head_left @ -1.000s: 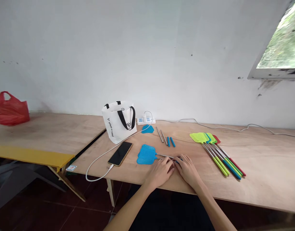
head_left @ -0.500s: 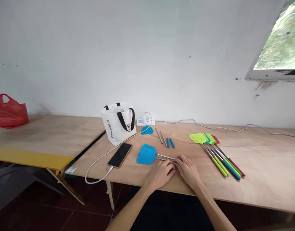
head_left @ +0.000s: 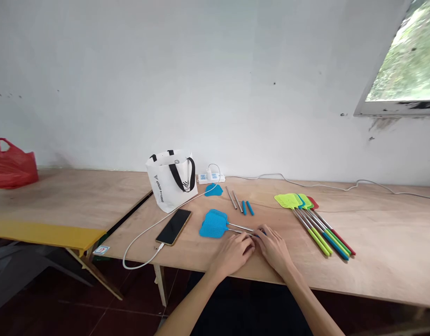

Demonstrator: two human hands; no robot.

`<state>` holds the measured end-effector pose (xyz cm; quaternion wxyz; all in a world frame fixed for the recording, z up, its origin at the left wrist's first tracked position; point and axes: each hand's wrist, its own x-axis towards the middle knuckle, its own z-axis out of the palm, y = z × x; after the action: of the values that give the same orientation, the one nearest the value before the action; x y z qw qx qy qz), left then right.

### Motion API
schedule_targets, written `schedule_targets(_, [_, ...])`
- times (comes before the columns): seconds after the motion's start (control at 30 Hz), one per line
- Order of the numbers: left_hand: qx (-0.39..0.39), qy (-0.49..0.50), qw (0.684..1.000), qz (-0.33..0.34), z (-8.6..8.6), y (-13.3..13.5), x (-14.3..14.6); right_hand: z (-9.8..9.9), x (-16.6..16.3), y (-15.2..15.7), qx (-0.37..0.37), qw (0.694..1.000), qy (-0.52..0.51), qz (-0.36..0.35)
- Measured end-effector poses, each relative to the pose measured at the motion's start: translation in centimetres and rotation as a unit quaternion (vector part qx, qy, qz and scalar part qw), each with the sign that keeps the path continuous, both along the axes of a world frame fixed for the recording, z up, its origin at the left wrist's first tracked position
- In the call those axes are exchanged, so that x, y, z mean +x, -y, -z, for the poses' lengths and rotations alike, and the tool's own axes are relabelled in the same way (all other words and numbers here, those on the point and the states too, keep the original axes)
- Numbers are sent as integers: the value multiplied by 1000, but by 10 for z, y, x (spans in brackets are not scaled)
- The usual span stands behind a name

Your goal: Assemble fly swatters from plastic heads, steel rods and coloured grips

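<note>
Two blue fly swatters lie overlapped on the wooden table, the front blue fly swatter [head_left: 213, 226] with its head to the left and its metal rod running into my hands. My left hand [head_left: 233, 252] rests on the table with its fingers curled on that rod. Close beside it, my right hand [head_left: 273, 246] is closed over the handle end, where a bit of blue shows; the fingers hide most of it. Beyond the hands lie two loose metal tubes [head_left: 237, 202], two short blue handles [head_left: 244, 207] and a loose blue swatter head [head_left: 214, 189].
Several finished-looking fly swatters [head_left: 288, 201] in yellow-green, blue, green and red fan out at the right. A phone [head_left: 173, 227] on a white cable lies left, before a white bag [head_left: 165, 186]. A power strip [head_left: 211, 177] stands by the wall. The table's front edge runs beneath my forearms.
The view has shifted very slightly. Both hands stay at the same place on the swatter, with no clear movement of the things on the table.
</note>
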<state>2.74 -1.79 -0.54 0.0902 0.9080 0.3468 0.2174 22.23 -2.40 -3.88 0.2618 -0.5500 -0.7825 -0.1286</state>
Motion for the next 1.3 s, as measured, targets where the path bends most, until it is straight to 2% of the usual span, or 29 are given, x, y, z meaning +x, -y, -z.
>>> schedule_targets(0.33, [-1, -8, 1000, -3, -4, 1, 0, -1, 0, -1, -49, 998, -9, -31])
schedule_targets(0.53, [-31, 8, 999, 0, 1, 0, -1, -8, 13, -6, -26, 995, -98, 5])
schedule_targets(0.63, [-46, 19, 999, 2, 0, 1, -2, -17, 41, -8, 2, 986, -146, 84])
schedule_targets(0.7, [-54, 18, 998, 2, -2, 2, -3, -22, 64, -6, 10, 972, -148, 181])
schedule_targets(0.8, [-58, 14, 998, 0, -5, 4, -3, -24, 97, 3, -37, 937, -82, 337])
schedule_targets(0.87, [-58, 14, 998, -2, -6, 4, -3, -21, 113, 9, -83, 924, -9, 374])
schedule_targets(1.0, [-60, 15, 998, -5, -6, 5, -2, -14, 125, 10, -101, 927, 51, 358])
schedule_targets(1.3, [-64, 11, 998, -8, -8, 5, -2, -9, 118, -1, -65, 953, 25, 294])
